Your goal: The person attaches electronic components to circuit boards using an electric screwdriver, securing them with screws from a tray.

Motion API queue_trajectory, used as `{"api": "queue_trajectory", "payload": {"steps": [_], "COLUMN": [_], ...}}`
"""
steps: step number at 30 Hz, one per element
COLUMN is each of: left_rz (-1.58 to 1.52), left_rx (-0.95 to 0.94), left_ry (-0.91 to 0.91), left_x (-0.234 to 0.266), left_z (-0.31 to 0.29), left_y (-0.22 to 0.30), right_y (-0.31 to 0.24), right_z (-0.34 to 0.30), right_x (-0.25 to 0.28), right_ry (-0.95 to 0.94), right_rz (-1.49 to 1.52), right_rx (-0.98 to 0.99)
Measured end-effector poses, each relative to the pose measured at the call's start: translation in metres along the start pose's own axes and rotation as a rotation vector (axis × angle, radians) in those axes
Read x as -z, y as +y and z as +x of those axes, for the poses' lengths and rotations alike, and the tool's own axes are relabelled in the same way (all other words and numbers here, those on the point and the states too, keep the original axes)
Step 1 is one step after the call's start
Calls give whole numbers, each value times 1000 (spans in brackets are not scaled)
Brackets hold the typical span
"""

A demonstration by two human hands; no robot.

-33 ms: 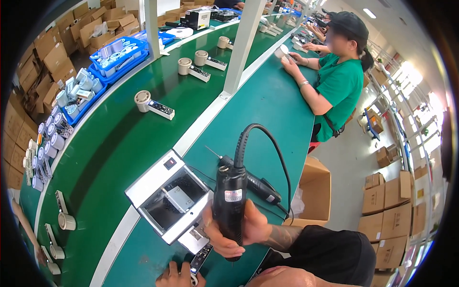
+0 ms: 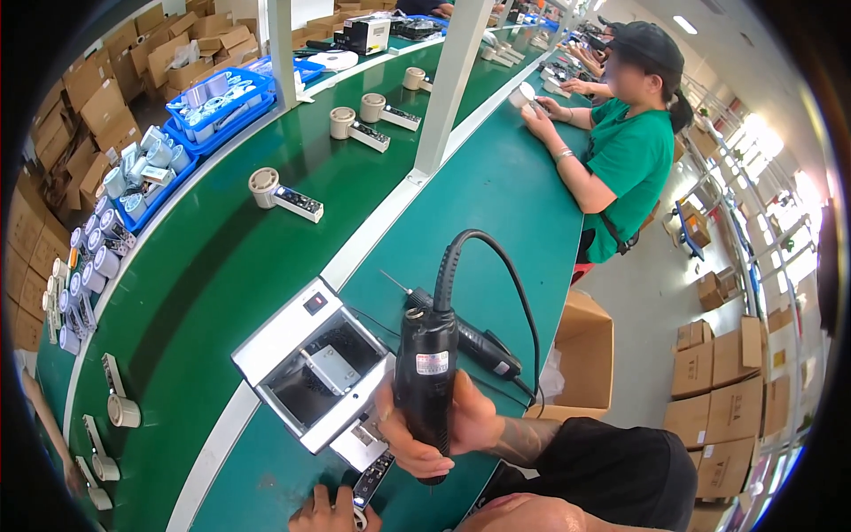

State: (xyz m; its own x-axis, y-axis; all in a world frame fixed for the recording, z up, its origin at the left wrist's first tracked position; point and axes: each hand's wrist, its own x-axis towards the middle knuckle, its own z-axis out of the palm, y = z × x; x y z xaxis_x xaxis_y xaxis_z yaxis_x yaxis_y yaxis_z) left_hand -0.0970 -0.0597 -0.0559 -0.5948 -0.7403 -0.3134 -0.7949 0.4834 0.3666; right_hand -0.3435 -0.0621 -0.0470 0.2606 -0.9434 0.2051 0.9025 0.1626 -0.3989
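Observation:
My right hand [image 2: 470, 417] is wrapped round a black electric screwdriver [image 2: 425, 355], held upright with its cable looping out of the top. The screwdriver's lower tip is mostly hidden by my fingers. At the lower edge, my left hand [image 2: 326, 512] is closed on a white handle-shaped part with a dark circuit board [image 2: 372, 479]; the rest of that part is out of sight. Just beyond it stands a white screw feeder [image 2: 301, 355] with a clear window and a red switch. A second black electric screwdriver [image 2: 483, 341] lies on the green bench behind the one I hold.
A green conveyor [image 2: 204, 293] on the left carries several white round-headed units [image 2: 264, 188]. Blue bins [image 2: 222, 115] of parts stand along its far side. A white post [image 2: 452, 89] rises from the bench. A co-worker in green [image 2: 634, 160] sits farther along. An open carton [image 2: 585, 355] is at the right.

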Motion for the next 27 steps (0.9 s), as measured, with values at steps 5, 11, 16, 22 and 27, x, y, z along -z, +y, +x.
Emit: {"api": "queue_trajectory", "payload": {"steps": [5, 11, 16, 22, 27], "left_rz": [3, 18, 21, 9, 3], "left_rx": [-9, 34, 28, 2, 52], "left_ry": [-5, -75, -75, -76, -118], "left_x": [4, 9, 8, 5, 10], "left_z": [1, 2, 2, 1, 1], "left_y": [0, 4, 4, -1, 5], "right_y": [-1, -3, -4, -4, -1], "right_z": [0, -2, -1, 0, -1], "right_x": [0, 0, 0, -1, 0], "right_ry": [25, 3, -2, 22, 18], "right_rz": [7, 38, 37, 28, 21], "right_rx": [-24, -4, -5, 2, 8]}}
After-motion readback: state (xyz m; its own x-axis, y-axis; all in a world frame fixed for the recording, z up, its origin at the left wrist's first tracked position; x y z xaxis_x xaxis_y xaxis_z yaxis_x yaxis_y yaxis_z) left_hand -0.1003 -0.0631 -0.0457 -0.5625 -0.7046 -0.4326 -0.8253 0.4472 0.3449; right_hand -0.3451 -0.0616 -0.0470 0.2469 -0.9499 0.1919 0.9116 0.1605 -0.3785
